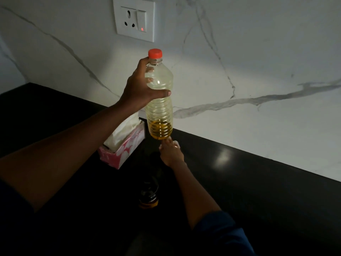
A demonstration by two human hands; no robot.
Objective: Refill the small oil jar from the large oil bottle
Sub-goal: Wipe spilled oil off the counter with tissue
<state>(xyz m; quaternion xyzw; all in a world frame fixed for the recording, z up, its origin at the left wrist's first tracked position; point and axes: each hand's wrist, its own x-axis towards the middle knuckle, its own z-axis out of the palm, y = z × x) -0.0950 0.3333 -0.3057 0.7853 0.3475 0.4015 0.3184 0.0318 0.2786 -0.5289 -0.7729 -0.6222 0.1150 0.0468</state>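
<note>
One oil bottle (pixel 160 100) upright, cap up

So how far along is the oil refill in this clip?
Early or late is unclear. The left hand holds the large oil bottle upright above the counter, red cap on, little oil at its bottom. The right hand touches under its base with something white. The small oil jar stands nearby, too dark to judge. No pouring is visible.
</note>
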